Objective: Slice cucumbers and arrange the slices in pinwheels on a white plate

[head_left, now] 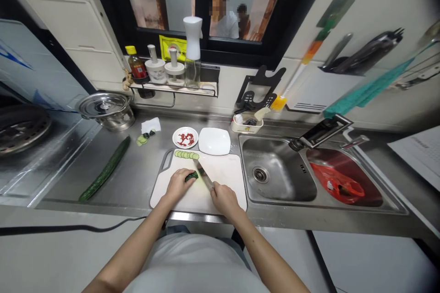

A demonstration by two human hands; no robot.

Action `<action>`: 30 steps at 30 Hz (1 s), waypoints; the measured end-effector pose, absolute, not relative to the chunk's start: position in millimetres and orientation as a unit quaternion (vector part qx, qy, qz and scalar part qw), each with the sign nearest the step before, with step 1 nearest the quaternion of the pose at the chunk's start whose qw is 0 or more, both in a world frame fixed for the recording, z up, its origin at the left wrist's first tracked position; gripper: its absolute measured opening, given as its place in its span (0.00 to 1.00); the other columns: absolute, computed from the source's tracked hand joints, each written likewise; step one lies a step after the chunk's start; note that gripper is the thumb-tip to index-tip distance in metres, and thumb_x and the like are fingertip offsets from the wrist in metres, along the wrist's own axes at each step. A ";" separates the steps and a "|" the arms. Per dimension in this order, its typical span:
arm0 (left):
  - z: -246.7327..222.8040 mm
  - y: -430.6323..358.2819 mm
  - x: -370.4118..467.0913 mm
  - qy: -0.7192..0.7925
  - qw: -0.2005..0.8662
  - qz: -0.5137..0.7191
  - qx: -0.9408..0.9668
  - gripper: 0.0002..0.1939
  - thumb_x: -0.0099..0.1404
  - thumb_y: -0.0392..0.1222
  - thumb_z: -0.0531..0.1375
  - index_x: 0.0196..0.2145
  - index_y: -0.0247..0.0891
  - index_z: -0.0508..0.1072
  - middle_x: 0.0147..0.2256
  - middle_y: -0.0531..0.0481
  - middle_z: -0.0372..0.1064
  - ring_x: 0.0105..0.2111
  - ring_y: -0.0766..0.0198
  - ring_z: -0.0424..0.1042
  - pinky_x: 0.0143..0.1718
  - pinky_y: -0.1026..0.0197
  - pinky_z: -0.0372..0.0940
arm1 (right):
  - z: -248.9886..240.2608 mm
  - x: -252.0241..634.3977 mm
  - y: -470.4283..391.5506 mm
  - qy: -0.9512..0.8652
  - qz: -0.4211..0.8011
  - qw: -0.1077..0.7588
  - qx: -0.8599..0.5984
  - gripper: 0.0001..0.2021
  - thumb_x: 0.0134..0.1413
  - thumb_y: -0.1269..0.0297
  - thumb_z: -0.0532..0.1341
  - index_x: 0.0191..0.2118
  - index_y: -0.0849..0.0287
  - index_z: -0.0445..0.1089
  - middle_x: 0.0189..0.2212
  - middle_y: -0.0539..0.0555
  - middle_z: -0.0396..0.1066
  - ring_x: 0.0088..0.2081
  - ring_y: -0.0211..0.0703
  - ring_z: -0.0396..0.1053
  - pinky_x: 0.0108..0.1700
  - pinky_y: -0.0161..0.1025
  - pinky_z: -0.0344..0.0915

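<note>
On the white cutting board [225,171], my left hand [179,184] is closed around a short piece of dark green cucumber [191,176]. My right hand [224,197] grips the handle of a kitchen knife [205,175], its blade pointing up and left, just right of the cucumber piece. The fingers hide most of the handle. A row of overlapping cucumber slices [186,154] lies along the board's far edge, close to the knife tip. Behind the board stand a small plate [176,143] with chopped red bits and a white, squarish plate [214,141].
A whole cucumber [106,169] lies left of the board, with cucumber scraps [141,140] beside white paper [151,125]. A lidded steel pot [117,116] stands behind. To the right is a double sink [282,183] with a red plastic bag [338,185]. A seasoning rack [175,88] hangs below the window.
</note>
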State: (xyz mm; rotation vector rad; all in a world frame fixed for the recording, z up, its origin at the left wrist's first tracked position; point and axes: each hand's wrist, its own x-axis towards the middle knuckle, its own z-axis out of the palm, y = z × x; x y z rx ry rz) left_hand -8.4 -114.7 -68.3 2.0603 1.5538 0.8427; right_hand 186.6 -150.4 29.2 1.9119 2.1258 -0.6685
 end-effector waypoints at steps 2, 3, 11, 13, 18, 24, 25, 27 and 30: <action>-66.5 -114.0 -10.2 0.551 0.218 0.306 0.745 0.11 0.61 0.42 0.61 0.43 0.41 0.76 0.40 0.48 0.75 0.41 0.58 0.72 0.45 0.56 0.66 | 28.5 185.8 -151.3 0.722 -0.221 0.099 0.648 0.14 0.64 0.66 0.46 0.45 0.60 0.67 0.38 0.61 0.75 0.41 0.48 0.73 0.37 0.37 0.60; -66.2 -114.2 -10.4 0.549 0.222 0.311 0.743 0.11 0.62 0.42 0.61 0.42 0.41 0.76 0.40 0.48 0.75 0.41 0.59 0.72 0.45 0.56 0.65 | 28.0 185.2 -151.9 0.724 -0.219 0.097 0.647 0.14 0.64 0.66 0.46 0.45 0.60 0.67 0.38 0.61 0.75 0.41 0.48 0.73 0.37 0.37 0.60; -70.1 -119.1 -6.4 0.549 0.230 0.320 0.737 0.11 0.66 0.43 0.56 0.42 0.42 0.77 0.38 0.48 0.73 0.40 0.60 0.70 0.44 0.57 0.64 | 25.9 182.4 -153.4 0.722 -0.222 0.083 0.650 0.15 0.64 0.67 0.45 0.45 0.60 0.67 0.38 0.61 0.75 0.41 0.47 0.73 0.38 0.37 0.60; -69.7 -119.6 -6.0 0.547 0.228 0.318 0.740 0.11 0.67 0.43 0.56 0.42 0.43 0.77 0.38 0.48 0.73 0.40 0.60 0.69 0.44 0.57 0.64 | 26.1 182.3 -152.7 0.723 -0.224 0.084 0.648 0.15 0.63 0.68 0.45 0.45 0.61 0.68 0.38 0.61 0.75 0.41 0.48 0.73 0.38 0.37 0.61; -68.1 -120.1 -5.4 0.541 0.230 0.320 0.743 0.12 0.67 0.42 0.56 0.43 0.42 0.77 0.37 0.48 0.72 0.40 0.60 0.69 0.44 0.58 0.63 | 24.0 182.3 -152.7 0.729 -0.221 0.081 0.642 0.15 0.63 0.68 0.46 0.45 0.62 0.68 0.37 0.61 0.75 0.40 0.49 0.73 0.37 0.38 0.61; -66.0 -120.8 -4.7 0.541 0.233 0.314 0.745 0.12 0.67 0.42 0.55 0.43 0.42 0.77 0.36 0.47 0.72 0.39 0.60 0.68 0.43 0.57 0.63 | 24.8 179.9 -153.3 0.734 -0.219 0.088 0.637 0.15 0.62 0.69 0.46 0.45 0.62 0.68 0.37 0.61 0.75 0.41 0.50 0.73 0.37 0.38 0.61; -65.2 -120.5 -4.9 0.540 0.233 0.313 0.746 0.12 0.67 0.42 0.56 0.43 0.42 0.77 0.36 0.47 0.72 0.40 0.60 0.68 0.43 0.57 0.63 | 25.7 179.5 -153.3 0.733 -0.220 0.090 0.637 0.16 0.62 0.70 0.45 0.45 0.63 0.68 0.38 0.62 0.75 0.41 0.50 0.73 0.37 0.38 0.61; -63.6 -119.2 -6.1 0.537 0.233 0.306 0.751 0.11 0.66 0.41 0.56 0.43 0.42 0.77 0.36 0.47 0.72 0.40 0.60 0.68 0.43 0.57 0.63 | 27.4 179.3 -153.3 0.733 -0.225 0.094 0.635 0.16 0.62 0.70 0.45 0.45 0.63 0.68 0.38 0.62 0.75 0.41 0.50 0.73 0.37 0.38 0.61; -62.1 -116.2 -9.1 0.522 0.234 0.288 0.768 0.10 0.65 0.42 0.58 0.41 0.43 0.77 0.37 0.48 0.72 0.39 0.60 0.68 0.42 0.58 0.63 | 28.6 180.6 -153.2 0.733 -0.236 0.096 0.631 0.16 0.62 0.71 0.45 0.46 0.64 0.68 0.39 0.63 0.75 0.42 0.49 0.72 0.38 0.38 0.61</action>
